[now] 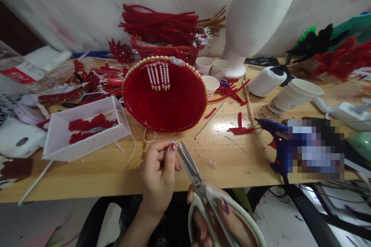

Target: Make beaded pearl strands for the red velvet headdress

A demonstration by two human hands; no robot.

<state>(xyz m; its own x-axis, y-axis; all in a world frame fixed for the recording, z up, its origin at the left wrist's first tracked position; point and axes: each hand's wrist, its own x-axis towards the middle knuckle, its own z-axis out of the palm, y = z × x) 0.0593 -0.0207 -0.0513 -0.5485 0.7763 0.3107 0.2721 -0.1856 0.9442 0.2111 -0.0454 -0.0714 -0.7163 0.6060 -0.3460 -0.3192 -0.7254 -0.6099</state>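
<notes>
My left hand [159,173] is closed in a pinch at the table's front edge, on something too small to make out. Grey scissors [198,185] with pale handles are in my right hand [223,216], its fingers through the loops. The blades are slightly apart, their tips beside my left fingertips. Behind my hands stands a round red piece [165,104] with a gold and pearl bead rim, a silvery ornament at its top and several short pearl strands hanging inside. A thin white thread and a gold bead chain [144,146] lie below it.
At left is a white box [84,147] with red pieces. A red basket [168,52] of red stems, paper cups [210,83], a white foam head [255,19] and a thread spool [265,82] stand behind. A blue glue gun [278,139] lies at right.
</notes>
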